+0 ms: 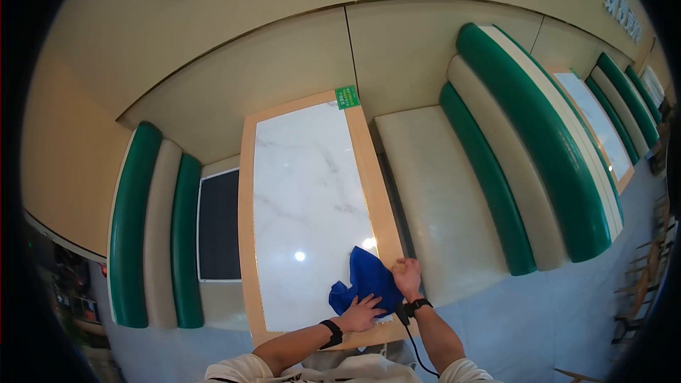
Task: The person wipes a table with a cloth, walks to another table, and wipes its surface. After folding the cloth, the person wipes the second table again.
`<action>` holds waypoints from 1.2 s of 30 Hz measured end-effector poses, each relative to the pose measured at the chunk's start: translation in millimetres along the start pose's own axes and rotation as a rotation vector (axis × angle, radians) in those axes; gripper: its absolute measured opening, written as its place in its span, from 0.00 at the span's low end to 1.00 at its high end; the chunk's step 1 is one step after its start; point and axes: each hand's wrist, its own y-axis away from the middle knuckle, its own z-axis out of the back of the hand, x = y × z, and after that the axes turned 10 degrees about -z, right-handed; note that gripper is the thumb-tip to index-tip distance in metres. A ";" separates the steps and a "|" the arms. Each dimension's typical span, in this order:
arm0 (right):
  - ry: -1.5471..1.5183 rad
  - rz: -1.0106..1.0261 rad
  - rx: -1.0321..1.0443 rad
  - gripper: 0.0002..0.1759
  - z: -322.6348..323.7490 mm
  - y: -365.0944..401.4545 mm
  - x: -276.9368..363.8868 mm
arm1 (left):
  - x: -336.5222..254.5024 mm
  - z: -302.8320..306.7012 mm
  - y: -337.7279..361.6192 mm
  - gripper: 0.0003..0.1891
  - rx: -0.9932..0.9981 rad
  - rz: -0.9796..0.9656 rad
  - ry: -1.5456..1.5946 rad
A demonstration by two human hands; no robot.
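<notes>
A blue cloth (pixel 374 275) lies bunched at the near right corner of a table with a white marbled top (pixel 305 191) and a light wood border. My left hand (pixel 360 313) rests on the cloth's near edge with its fingers spread. At the table's right edge, beside the cloth, my right hand (pixel 406 278) is curled closed; whether it grips anything is hidden. Both wrists wear black bands. A black device with a cable (pixel 403 314) shows by my right wrist.
Green and beige booth seats stand left (pixel 159 234) and right (pixel 454 191) of the table. A dark panel (pixel 218 227) leans on the left seat. A green card (pixel 347 97) sits at the table's far end. Another table (pixel 594 124) is at the far right.
</notes>
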 end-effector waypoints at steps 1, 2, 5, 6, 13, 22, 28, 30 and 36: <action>0.005 0.007 -0.009 0.20 10.5 21.4 -8.6 | -9.6 -5.5 5.3 0.25 -0.010 -0.006 -0.004; 0.019 0.049 0.039 0.22 21.5 42.9 -19.8 | -17.5 -9.5 10.8 0.25 0.002 -0.030 -0.017; 0.099 0.093 0.094 0.27 45.4 109.4 -56.3 | -24.2 -16.6 26.0 0.25 0.029 -0.078 -0.074; 0.164 0.084 0.114 0.30 51.4 131.3 -70.2 | -22.1 -22.0 31.0 0.24 0.052 -0.097 -0.108; 0.360 0.137 -0.056 0.27 50.1 232.1 -91.3 | 6.5 -69.0 97.2 0.21 -0.207 -0.108 -0.143; 0.479 -0.113 0.400 0.29 15.5 296.6 -78.0 | -23.8 -108.7 152.6 0.16 -0.358 -0.076 -0.266; 0.413 -0.169 0.569 0.30 8.6 326.4 -118.5 | -31.4 -112.2 158.5 0.14 -0.178 0.081 -0.148; 0.379 -0.243 0.579 0.29 21.6 339.8 -140.3 | -37.1 -119.5 155.6 0.15 -0.182 0.065 -0.173; 0.298 -0.404 0.464 0.26 80.2 383.7 -222.2 | -65.7 -139.2 122.9 0.17 -0.048 0.242 -0.122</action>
